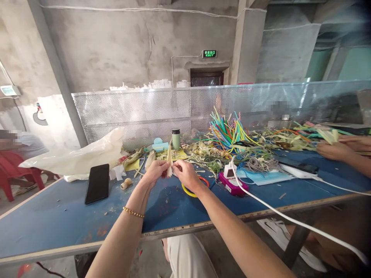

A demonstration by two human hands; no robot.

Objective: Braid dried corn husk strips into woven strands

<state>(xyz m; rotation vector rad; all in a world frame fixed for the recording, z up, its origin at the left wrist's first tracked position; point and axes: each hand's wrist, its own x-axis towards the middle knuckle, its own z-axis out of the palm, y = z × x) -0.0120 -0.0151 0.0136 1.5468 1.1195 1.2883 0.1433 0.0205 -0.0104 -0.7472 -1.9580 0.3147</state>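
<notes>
Both my hands are raised over the blue table (58,220) and pinch a pale dried leaf strip (169,156) that stands upright between them. My left hand (155,172), with a gold bead bracelet on its wrist, grips the strip's lower left side. My right hand (185,173) closes on its right side. Under my right wrist lies a pair of scissors with yellow and orange handles (188,192).
A black phone (97,183) lies to the left, near a white plastic bag (84,156). A pink power bank (233,184) with white cable, a green flask (176,139), coloured strips (228,131) and leaf scraps lie ahead. Another person's hands (344,148) work at the right; someone sits far left.
</notes>
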